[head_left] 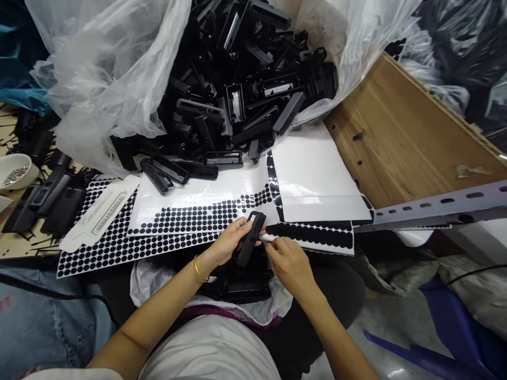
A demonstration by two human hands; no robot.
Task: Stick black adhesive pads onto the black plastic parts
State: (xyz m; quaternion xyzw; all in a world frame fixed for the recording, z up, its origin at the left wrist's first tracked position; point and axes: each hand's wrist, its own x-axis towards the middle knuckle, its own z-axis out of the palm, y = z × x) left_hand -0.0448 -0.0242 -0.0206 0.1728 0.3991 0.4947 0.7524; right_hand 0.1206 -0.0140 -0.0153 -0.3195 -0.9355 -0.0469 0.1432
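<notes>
My left hand [231, 240], with a gold bangle at the wrist, is closed round a long black plastic housing [250, 240] with a textured face, held tilted at the table's front edge. Just right of it, my right hand [285, 262] has its fingers curled together by the sheet edge; whatever they pinch is hidden. Beneath both hands, more black housings [245, 289] lie in a white bag [148, 287] on my lap. A sheet of round black stickers [198, 217] lies beyond my left hand, and a strip of black stickers [312, 236] beyond my right.
A large clear plastic bag [114, 68] spills a heap of black housings [237, 105] across the back. A wooden board [412, 132] stands at the right. On the left are a paper template [101, 214], a bowl of small metal parts [16, 171] and a person's denim-clad leg [51, 327].
</notes>
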